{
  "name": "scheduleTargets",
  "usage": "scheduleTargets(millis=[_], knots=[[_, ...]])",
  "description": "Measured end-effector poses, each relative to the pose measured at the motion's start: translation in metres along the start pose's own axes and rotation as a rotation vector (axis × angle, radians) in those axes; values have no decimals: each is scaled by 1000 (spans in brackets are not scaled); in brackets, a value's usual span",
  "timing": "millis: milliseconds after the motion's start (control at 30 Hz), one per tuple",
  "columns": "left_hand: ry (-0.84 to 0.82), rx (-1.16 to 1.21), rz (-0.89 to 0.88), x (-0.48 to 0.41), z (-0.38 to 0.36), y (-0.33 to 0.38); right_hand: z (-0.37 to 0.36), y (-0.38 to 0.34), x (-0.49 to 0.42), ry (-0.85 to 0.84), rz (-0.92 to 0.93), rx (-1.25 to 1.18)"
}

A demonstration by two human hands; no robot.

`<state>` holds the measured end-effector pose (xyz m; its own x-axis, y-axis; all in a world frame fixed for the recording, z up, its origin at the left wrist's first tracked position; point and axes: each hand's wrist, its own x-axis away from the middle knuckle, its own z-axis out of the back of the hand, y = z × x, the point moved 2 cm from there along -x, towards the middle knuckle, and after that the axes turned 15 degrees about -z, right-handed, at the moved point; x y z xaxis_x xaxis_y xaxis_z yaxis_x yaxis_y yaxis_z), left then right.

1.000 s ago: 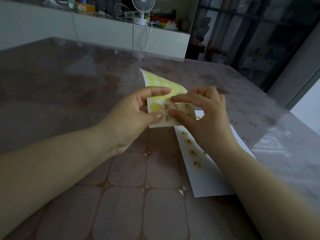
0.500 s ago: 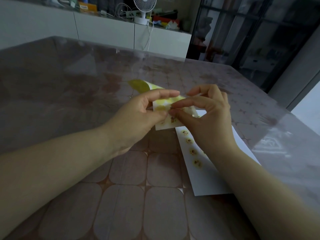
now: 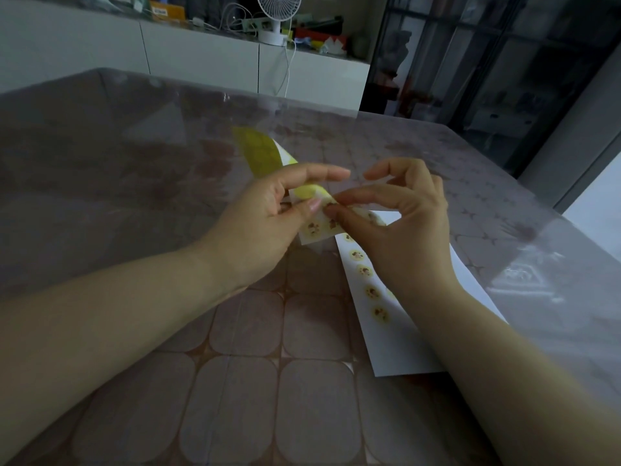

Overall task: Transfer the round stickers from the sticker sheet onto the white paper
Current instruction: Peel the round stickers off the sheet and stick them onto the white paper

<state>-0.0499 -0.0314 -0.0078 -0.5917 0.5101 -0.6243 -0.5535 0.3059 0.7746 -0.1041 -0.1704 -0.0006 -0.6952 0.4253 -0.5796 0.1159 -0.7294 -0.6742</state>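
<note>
Done: a column of round stickers (image 3: 372,292) already sits along the left edge of the white paper (image 3: 396,344). You can count about five, and more may hide under your wrist.
Left: the sticker sheet (image 3: 316,228) shows a few printed rounds near its lower end, so I judge you partway through.
Sheet's place: held in the air above the table (image 3: 235,381), just beside the paper's far corner.
Sheet's look: yellow and bent over. Its far end curls away, too dim to read.
Left hand (image 3: 268,216): thumb and fingers pinch the sheet, the forefinger straight above it.
Right hand (image 3: 403,223): thumb and forefinger pinch at the sheet's bent edge, the other fingers raised. I cannot tell whether a sticker has lifted.
Paper: flat on the table under your right forearm.
</note>
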Motion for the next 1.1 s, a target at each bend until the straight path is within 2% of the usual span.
scheduleTargets(millis=[233,467,700,833,900,1033,1100], knots=[[22,-19,17,1,2,0,0,-1,0,6,48,-9],[31,-57,57,1,4,-4,3,-2,-3,-170,95,93],[-7,-97,94,1,6,-6,7,-2,-3,-331,-268,-106],[-29,-136,121,3,6,-5,14,-6,-4,-321,-379,-181],[-27,-176,111,3,7,-4,28,-6,-7,-363,-430,-119],[3,-216,103,2,11,-8,70,-11,-5,-713,-458,307],[-23,-200,115,3,10,-8,82,-10,2,-810,-459,441]])
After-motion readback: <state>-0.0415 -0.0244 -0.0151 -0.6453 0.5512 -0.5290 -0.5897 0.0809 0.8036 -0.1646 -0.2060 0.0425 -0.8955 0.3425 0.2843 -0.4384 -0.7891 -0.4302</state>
